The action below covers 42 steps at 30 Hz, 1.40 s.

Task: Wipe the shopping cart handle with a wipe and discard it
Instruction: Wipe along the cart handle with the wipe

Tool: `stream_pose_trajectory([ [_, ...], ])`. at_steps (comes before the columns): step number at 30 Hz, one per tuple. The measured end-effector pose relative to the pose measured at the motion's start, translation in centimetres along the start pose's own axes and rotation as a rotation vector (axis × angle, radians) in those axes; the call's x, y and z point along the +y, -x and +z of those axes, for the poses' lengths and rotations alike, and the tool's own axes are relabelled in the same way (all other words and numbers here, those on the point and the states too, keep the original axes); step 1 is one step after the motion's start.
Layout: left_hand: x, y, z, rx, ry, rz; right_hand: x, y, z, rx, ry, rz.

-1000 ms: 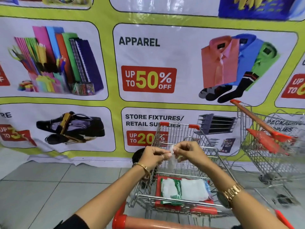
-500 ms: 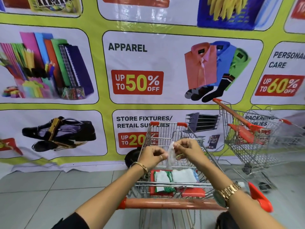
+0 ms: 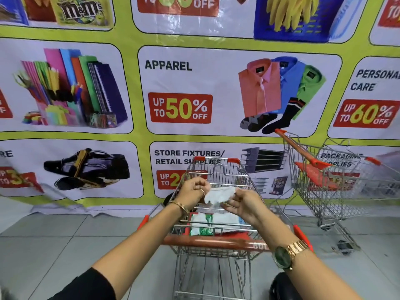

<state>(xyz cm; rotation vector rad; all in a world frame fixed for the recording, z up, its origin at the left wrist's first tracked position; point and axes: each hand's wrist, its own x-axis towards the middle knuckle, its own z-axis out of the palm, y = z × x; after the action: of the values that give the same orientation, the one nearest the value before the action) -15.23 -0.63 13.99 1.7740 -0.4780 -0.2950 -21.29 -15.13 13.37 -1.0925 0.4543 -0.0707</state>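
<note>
White wipe between both hands.

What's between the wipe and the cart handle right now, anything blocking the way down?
Nothing visible. Both hands, left hand and right hand, hold the wipe above the child seat, where a packet lies. The handle runs bare below and nearer the person.

A large yellow-green banner covers the wall, with white panels showing stationery, shoes, folded shirts with socks, shelving and red discount labels such as "UP TO 50% OFF". A second wire cart with orange trim stands to the right, close against the banner, on a floor of grey tiles. The banner's lower left edge hangs loose and wrinkled above the tiles.
</note>
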Motion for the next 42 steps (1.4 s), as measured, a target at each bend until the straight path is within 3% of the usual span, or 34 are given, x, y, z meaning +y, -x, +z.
stream_pose_trajectory([
  [3, 0.5, 2.1, 0.8, -0.003, -0.053, 0.037, 0.4, 1.5, -1.0, 0.057, -0.132, 0.058],
  [6, 0.8, 4.0, 0.8, -0.015, -0.123, 0.028, 0.8, 2.9, -1.7, 0.021, -0.098, 0.066],
  [11, 0.8, 5.8, -0.1, -0.114, -0.737, 0.203, 1.8, 5.1, -2.4, 0.010, 0.435, -0.104],
  [14, 0.9, 6.5, 0.0, -0.158, -0.973, 0.288, 3.0, 5.2, -2.8, 0.037, 0.526, -0.134],
  [18, 0.7, 6.8, -0.2, -0.118, -1.000, 0.316, 3.7, 5.1, -3.3, 0.104, 0.458, -0.161],
  [21, -0.2, 6.4, -0.9, -0.043, -0.967, 0.317, 3.7, 5.2, -3.9, 0.047, 0.527, -0.254],
  [28, -1.4, 4.6, -1.8, -0.005, -0.992, 0.344, 2.3, 4.1, -3.4, -0.166, 1.281, -0.389],
  [33, -3.7, 4.3, -2.5, -0.025, -1.069, 0.415, 2.3, 3.6, -3.3, -0.016, 1.718, -0.655],
  [36, -5.3, 5.7, -3.2, -0.155, -1.187, 0.556, 3.9, 3.7, -4.5, -0.052, 1.933, -0.751],
  [42, -9.5, 7.0, -3.9, -0.226, -1.369, 0.691, 5.1, 4.9, -6.7, -0.137, 2.052, -0.638],
])
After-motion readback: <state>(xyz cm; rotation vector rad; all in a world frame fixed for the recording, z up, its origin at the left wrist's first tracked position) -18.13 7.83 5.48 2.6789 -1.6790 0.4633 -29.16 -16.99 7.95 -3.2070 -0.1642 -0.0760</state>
